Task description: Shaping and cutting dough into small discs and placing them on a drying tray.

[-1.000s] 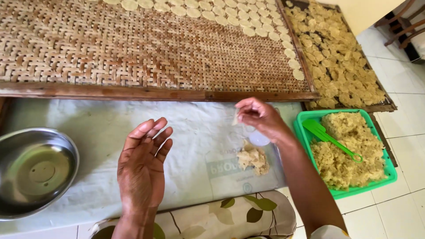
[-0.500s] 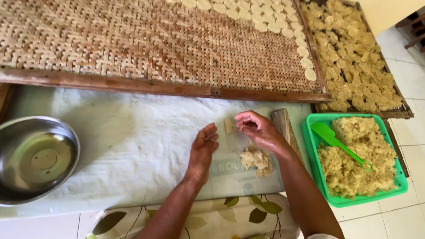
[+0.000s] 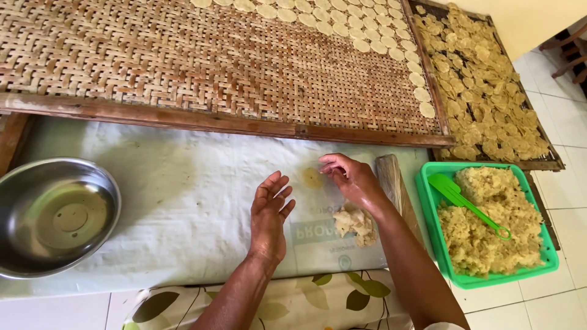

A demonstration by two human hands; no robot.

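Starting at the left edge: steel bowl [image 3: 56, 215] on the pale plastic sheet [image 3: 171, 201]. Woven bamboo tray [image 3: 183, 67] spans the top, rows of flat discs [image 3: 367, 36] in its upper right. Left hand [image 3: 269, 214] at centre, open, fingers spread, holding nothing, just left of a small flattened dough disc [image 3: 312, 178] on the sheet. Right hand [image 3: 353, 180] just right of the disc, fingertips at its edge; contact looks likely, can't confirm. Dough lump [image 3: 354, 223] sits below that wrist. Rolling pin [image 3: 394, 183] beside it. Green tub [image 3: 471, 281] of dough with green spatula [image 3: 465, 201] at right.
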